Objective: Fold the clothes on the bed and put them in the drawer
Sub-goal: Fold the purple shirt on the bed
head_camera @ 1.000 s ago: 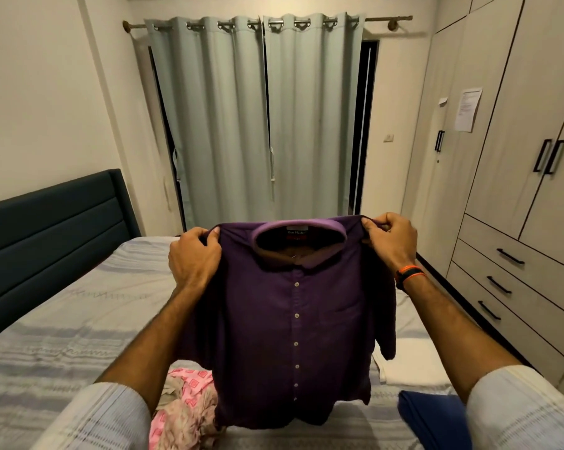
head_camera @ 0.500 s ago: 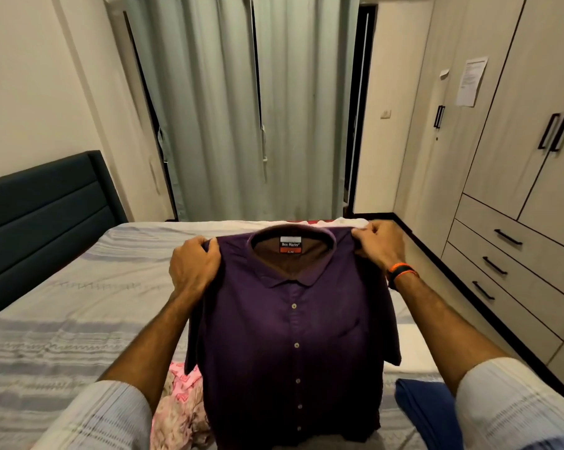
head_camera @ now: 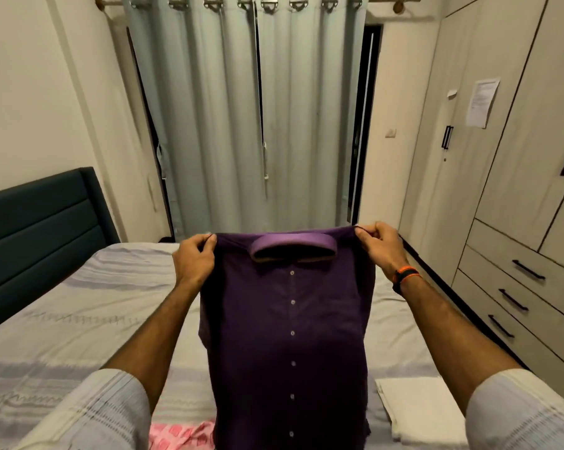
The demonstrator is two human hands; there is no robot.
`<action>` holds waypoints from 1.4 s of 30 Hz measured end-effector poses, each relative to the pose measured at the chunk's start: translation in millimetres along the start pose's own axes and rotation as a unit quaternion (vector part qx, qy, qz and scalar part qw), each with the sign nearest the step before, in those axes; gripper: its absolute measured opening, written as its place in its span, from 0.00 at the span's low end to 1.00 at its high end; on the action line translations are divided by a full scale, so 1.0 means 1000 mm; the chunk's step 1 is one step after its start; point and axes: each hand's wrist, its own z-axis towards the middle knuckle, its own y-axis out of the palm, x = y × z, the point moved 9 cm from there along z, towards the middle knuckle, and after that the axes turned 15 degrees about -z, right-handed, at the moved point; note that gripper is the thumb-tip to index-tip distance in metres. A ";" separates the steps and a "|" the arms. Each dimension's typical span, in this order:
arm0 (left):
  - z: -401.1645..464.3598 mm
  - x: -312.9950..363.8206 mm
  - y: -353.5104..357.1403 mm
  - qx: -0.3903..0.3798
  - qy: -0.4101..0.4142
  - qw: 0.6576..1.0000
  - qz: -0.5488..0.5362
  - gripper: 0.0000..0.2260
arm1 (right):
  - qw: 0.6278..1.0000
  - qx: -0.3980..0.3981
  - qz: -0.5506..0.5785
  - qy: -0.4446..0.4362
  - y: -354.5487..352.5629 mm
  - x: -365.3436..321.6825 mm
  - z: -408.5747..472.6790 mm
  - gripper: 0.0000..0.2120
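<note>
A dark purple button-up shirt (head_camera: 287,336) hangs in front of me above the bed (head_camera: 63,319), buttons facing me, collar at the top. My left hand (head_camera: 193,259) pinches its left shoulder seam and my right hand (head_camera: 379,245) pinches the right shoulder seam, holding the shirt spread and upright. The sleeves are tucked behind the body and hidden. A pink patterned garment (head_camera: 180,435) lies on the bed below the shirt. A folded white cloth (head_camera: 420,410) lies on the bed to the right. The wardrobe drawers (head_camera: 517,300) at the right are closed.
A dark padded headboard (head_camera: 37,235) stands along the left. Pale curtains (head_camera: 251,118) hang at the far wall beyond the bed. Tall wardrobe doors (head_camera: 501,141) with black handles line the right side, separated from the bed by a narrow floor strip.
The shirt has been lifted higher and my hands have spread wider at its shoulders. The view tilted up; the blue garment at the lower right is out of sight.
</note>
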 end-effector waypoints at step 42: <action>-0.475 -0.338 -0.160 -0.334 -0.164 0.907 0.196 0.05 | 0.893 -0.361 -0.209 0.171 0.076 0.284 -0.552 0.10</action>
